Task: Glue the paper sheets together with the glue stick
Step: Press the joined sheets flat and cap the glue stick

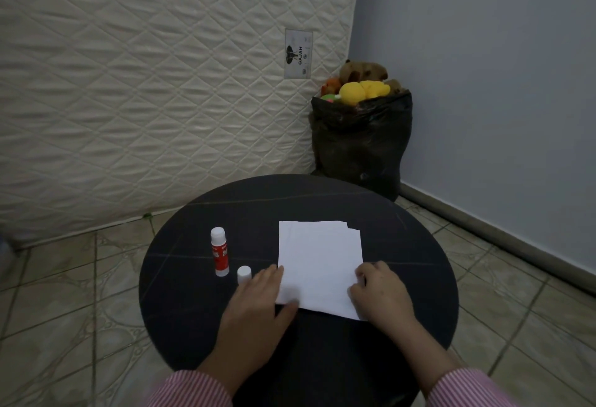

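White paper sheets (319, 261) lie stacked on the round black table (419, 277), the lower sheet peeking out at the far right corner. My left hand (258, 300) rests flat at the stack's near left corner, fingers spread, thumb along the front edge. My right hand (380, 290) presses its curled fingers on the near right corner. A red and white glue stick (220, 251) stands upright to the left of the paper, uncapped. Its white cap (244, 275) stands beside it, just beyond my left fingertips.
A quilted mattress (145, 84) leans against the wall behind the table. A black bag (361, 145) full of plush toys stands in the far corner. Tiled floor (64, 310) surrounds the table. The blue wall (500, 84) is at the right.
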